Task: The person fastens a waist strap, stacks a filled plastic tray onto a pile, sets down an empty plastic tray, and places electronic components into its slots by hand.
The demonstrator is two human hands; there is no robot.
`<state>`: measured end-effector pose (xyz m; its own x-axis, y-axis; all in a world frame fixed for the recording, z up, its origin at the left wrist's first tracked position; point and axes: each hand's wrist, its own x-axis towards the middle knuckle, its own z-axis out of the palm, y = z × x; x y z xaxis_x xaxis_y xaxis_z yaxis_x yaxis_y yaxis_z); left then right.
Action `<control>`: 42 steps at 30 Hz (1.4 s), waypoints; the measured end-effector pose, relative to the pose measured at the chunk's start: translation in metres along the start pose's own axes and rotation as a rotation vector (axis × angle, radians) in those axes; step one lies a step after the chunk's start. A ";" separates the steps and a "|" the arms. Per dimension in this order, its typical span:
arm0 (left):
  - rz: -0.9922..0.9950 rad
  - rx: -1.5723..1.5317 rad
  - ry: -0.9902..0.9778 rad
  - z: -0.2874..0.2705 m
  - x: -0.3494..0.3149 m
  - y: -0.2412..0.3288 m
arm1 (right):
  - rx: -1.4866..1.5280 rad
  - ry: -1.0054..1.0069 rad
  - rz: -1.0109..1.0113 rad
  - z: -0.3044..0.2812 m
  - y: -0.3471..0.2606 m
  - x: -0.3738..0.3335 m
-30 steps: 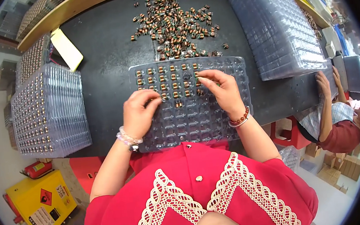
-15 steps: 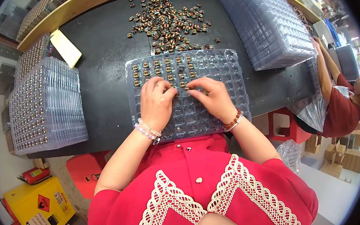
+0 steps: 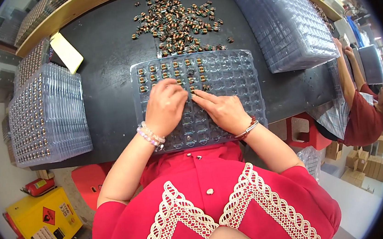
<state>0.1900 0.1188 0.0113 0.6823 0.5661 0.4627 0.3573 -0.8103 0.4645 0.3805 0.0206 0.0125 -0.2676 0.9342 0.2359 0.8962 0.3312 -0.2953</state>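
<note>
A clear plastic tray (image 3: 244, 91) with rows of square pockets lies before me on the dark table. Small copper-wound coils (image 3: 175, 64) fill several pockets in its upper left part. My left hand (image 3: 167, 107) rests over the tray's left half, its fingers curled in; what they hold, if anything, is hidden. From the right, my right hand (image 3: 225, 112) reaches to the tray's middle. Its fingers are pressed together, the tips at a coil (image 3: 193, 90) beside my left fingertips. Just above the right fingers, another coil (image 3: 206, 86) sits slightly askew.
Loose coils (image 3: 177, 21) lie heaped beyond the tray. A tall stack of clear trays (image 3: 279, 23) stands at the right, and coil-filled trays (image 3: 46, 115) are stacked at the left near a yellow card (image 3: 66, 52). A co-worker's arm (image 3: 344, 72) shows at far right.
My right fingertips have shifted slightly left, toward my left hand, and lie flatter. The left fingers have curled in more. A coil now shows above my right fingers.
</note>
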 end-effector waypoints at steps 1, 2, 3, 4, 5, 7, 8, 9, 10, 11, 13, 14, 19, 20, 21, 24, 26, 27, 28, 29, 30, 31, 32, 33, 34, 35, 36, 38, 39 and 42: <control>0.006 -0.004 -0.003 0.002 0.008 -0.003 | 0.008 -0.032 0.000 -0.001 0.002 -0.001; -0.046 0.022 0.052 0.007 0.018 -0.005 | 0.018 -0.067 -0.002 -0.002 0.002 -0.002; -0.098 0.047 0.107 0.012 0.028 -0.006 | 0.018 -0.067 0.002 -0.003 0.001 -0.003; -0.103 0.080 0.120 0.019 0.036 -0.008 | 0.014 -0.091 0.037 -0.004 -0.001 -0.003; -0.102 0.080 0.120 0.024 0.041 -0.011 | 0.011 -0.115 0.072 -0.005 -0.004 -0.002; -0.135 0.174 0.076 0.032 0.048 -0.014 | 0.012 -0.155 0.108 -0.010 -0.012 0.003; -0.138 0.204 0.083 0.032 0.049 -0.012 | 0.015 -0.196 0.144 -0.012 -0.013 0.004; -0.136 0.202 0.082 0.035 0.048 -0.014 | 0.014 -0.195 0.147 -0.011 -0.009 0.006; -0.131 0.164 0.091 0.039 0.046 -0.017 | 0.096 -0.090 0.133 -0.010 -0.003 0.009; -0.128 0.128 0.101 0.039 0.046 -0.018 | 0.180 0.016 0.116 -0.011 0.002 0.016; -0.124 0.092 0.113 0.034 0.045 -0.020 | 0.181 0.194 0.161 -0.010 0.017 0.034; -0.169 0.029 0.121 0.030 0.044 -0.021 | 0.185 0.208 0.197 -0.010 0.024 0.044; -0.545 -0.374 0.028 0.003 0.045 -0.013 | 0.169 0.150 0.262 -0.009 0.033 0.076; -0.545 -0.404 0.036 -0.001 0.044 -0.011 | 0.236 0.162 0.273 -0.014 0.031 0.080; -0.548 -0.400 0.040 -0.001 0.043 -0.013 | 0.301 0.173 0.286 -0.019 0.031 0.084; -0.614 -0.605 0.073 -0.001 0.044 -0.010 | 0.530 0.056 0.283 -0.018 0.027 0.087; -0.650 -0.741 0.069 0.010 0.047 -0.015 | 0.775 -0.026 0.337 -0.012 0.027 0.087; -0.690 -0.871 0.066 0.014 0.049 -0.018 | 0.770 -0.022 0.342 -0.013 0.029 0.084; -0.699 -0.874 0.058 0.014 0.053 -0.020 | 0.716 0.066 0.416 -0.014 0.033 0.081; -0.610 -0.719 0.054 0.014 0.053 -0.026 | 0.660 0.154 0.489 -0.015 0.038 0.077; -0.588 -0.687 0.061 0.014 0.055 -0.030 | 0.557 0.226 0.437 -0.016 0.045 0.073; -0.568 -0.657 0.066 0.014 0.054 -0.033 | 0.477 0.255 0.392 -0.018 0.048 0.070; -0.613 -0.666 0.080 0.012 0.051 -0.037 | 0.474 0.226 0.413 -0.017 0.046 0.068; -0.660 -0.674 0.097 0.010 0.048 -0.041 | 0.473 0.196 0.433 -0.016 0.041 0.068; -0.705 -0.626 0.095 0.003 0.048 -0.037 | 0.471 0.196 0.435 -0.014 0.039 0.067; -0.705 -0.627 0.095 0.001 0.047 -0.036 | 0.456 0.211 0.382 -0.009 0.037 0.066; -0.669 -0.600 0.077 -0.001 0.046 -0.036 | 0.442 0.224 0.329 -0.006 0.036 0.067; -0.622 -0.540 0.074 -0.006 0.040 -0.033 | 0.281 0.183 0.260 -0.003 0.031 0.072; -0.628 -0.536 0.078 -0.009 0.037 -0.031 | 0.116 0.145 0.193 -0.001 0.030 0.076; -0.635 -0.482 0.015 -0.020 0.034 -0.024 | -0.035 0.054 0.186 0.004 0.032 0.084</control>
<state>0.1915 0.1601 0.0312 0.4308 0.9024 0.0083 0.3575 -0.1791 0.9166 0.3853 0.1098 0.0189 -0.0775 0.9701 0.2299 0.9403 0.1477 -0.3065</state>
